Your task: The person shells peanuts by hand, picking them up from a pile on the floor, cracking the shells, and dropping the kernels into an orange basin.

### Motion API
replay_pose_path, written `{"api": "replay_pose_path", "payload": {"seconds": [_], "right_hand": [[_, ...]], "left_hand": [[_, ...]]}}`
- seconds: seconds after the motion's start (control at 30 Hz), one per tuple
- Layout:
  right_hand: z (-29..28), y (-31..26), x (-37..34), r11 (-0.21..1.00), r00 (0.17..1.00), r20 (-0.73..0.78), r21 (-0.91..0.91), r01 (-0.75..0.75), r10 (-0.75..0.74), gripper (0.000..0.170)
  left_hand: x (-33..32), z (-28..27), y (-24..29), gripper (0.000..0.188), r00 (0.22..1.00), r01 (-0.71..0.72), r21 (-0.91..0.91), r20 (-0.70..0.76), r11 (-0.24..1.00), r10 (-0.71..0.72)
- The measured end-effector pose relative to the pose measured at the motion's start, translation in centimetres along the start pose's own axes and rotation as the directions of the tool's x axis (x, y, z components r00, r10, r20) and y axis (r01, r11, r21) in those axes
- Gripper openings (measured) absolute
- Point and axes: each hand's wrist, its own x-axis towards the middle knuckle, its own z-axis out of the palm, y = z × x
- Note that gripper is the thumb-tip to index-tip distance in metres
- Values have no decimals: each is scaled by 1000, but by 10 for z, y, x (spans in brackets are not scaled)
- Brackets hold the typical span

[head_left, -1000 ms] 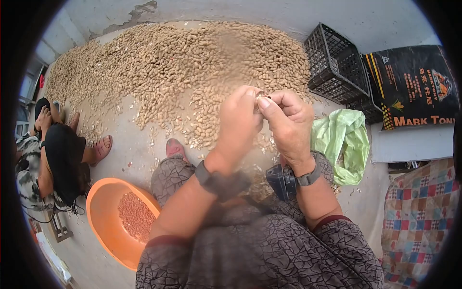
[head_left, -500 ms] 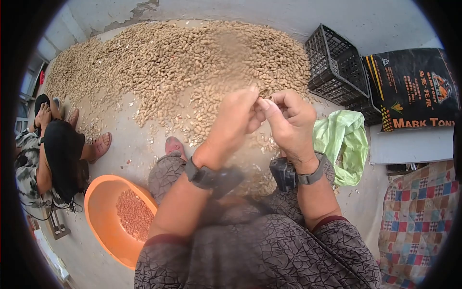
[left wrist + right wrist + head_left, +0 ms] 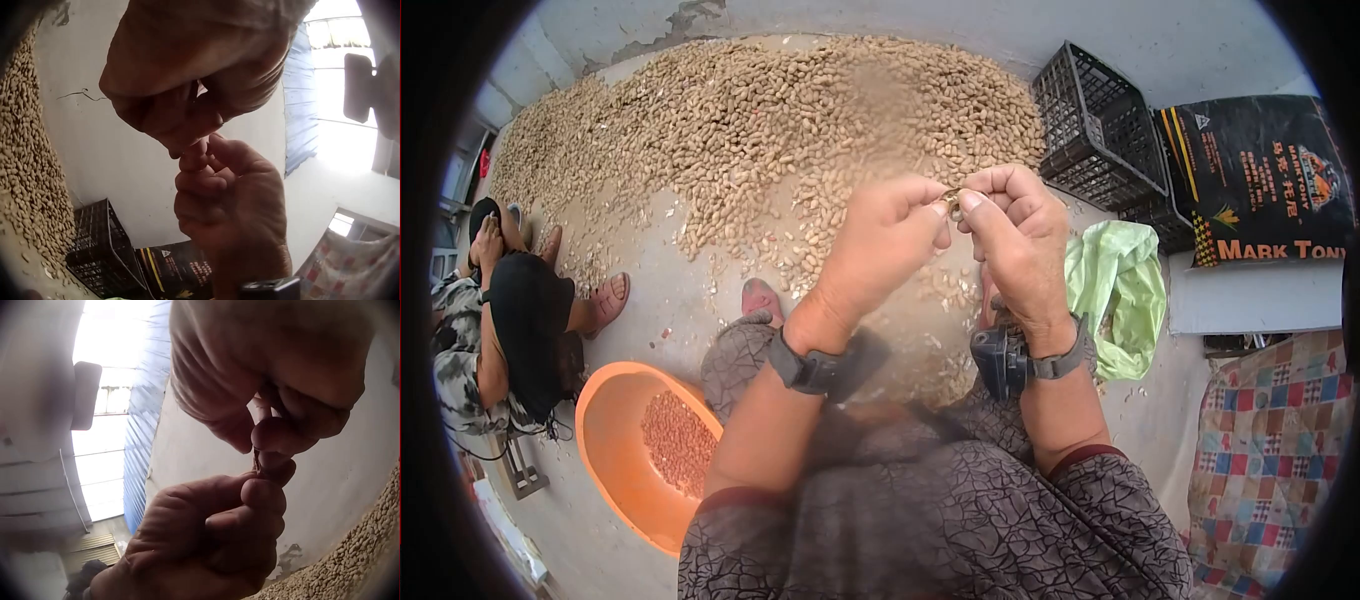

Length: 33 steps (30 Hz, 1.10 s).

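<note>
Out in front of the body, both hands meet at the fingertips over a peanut pod, a small brownish curved piece. My left hand pinches its left side between thumb and forefinger. From the other side my right hand grips it with thumb and curled forefinger. The right wrist view shows a thin brown edge of the pod between the two sets of fingertips; the rest is hidden. In the left wrist view, the left hand hides the pod. A large heap of peanuts lies beyond the hands.
An orange basin with shelled reddish kernels stands at lower left. A green plastic bag, black crates and a black printed sack are at right. Another person sits at far left. Shell bits litter the floor.
The left hand's fingers, tucked against the right hand's earlier, now sit further apart from it. Both wrists have spread outward, and the pod between the fingertips shows more plainly.
</note>
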Motion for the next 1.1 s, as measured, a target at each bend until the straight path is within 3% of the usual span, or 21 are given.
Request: {"api": "replay_pose_path", "payload": {"seconds": [0.13, 0.2, 0.33, 0.4, 0.5, 0.63, 0.7, 0.83, 0.9, 0.93, 0.97, 1.0, 1.03, 1.07, 1.1], "right_hand": [[4, -8, -5, 999, 994, 106, -33, -16, 19, 8], [5, 0, -6, 987, 988, 106, -100, 126, -115, 5], [6, 8, -10, 956, 976, 75, -200, 215, -204, 2], [6, 12, -9, 893, 942, 66, -303, 333, -329, 4], [10, 2, -11, 861, 914, 49, -318, 396, -402, 3], [8, 3, -10, 852, 914, 39, -346, 392, -405, 4], [7, 4, -8, 822, 891, -7, -388, 416, -454, 4], [-5, 6, 1, 832, 902, -70, -422, 360, -426, 6], [-14, 1, 3, 873, 980, 138, -449, 190, -142, 12], [-21, 10, 3, 779, 949, 312, -604, 167, 39, 23], [-22, 13, 1, 780, 949, 311, -604, 166, 40, 23], [-21, 13, -3, 703, 843, 500, -672, 232, 200, 25], [-20, 14, -6, 627, 681, 631, -712, 317, 372, 29], [-16, 15, -7, 623, 697, 595, -734, 270, 399, 43], [-15, 11, -6, 622, 697, 594, -736, 268, 402, 43]], "left_hand": [[0, -2, -3, 17, 1000, -10, 89, 12, 996, 9], [1, -3, -7, 22, 998, -20, -18, 66, 1000, 21], [1, -2, -7, 24, 995, -17, -76, 99, 997, 24], [3, -3, -9, 23, 993, 75, -218, 106, 973, -53], [2, -6, -9, 22, 988, 89, -262, 148, 961, -51], [1, -9, -5, 21, 976, 155, -313, 198, 937, -95], [1, -11, -3, 18, 941, 269, -326, 290, 907, -175], [-1, -10, 5, 15, 944, 305, -314, 221, 899, -244], [1, -18, 6, 16, 971, 236, -458, 154, 857, -185], [1, -21, 7, 20, 975, 219, -476, 145, 851, -170], [0, -24, 6, 20, 975, 220, -476, 146, 852, -170], [0, -26, 6, 21, 977, 209, -477, 134, 854, -165], [-1, -26, 5, 23, 980, 199, -479, 123, 855, -159], [-1, -24, 5, 23, 979, 203, -480, 126, 854, -161], [-1, -22, 6, 24, 980, 197, -428, 102, 882, -169]]}}
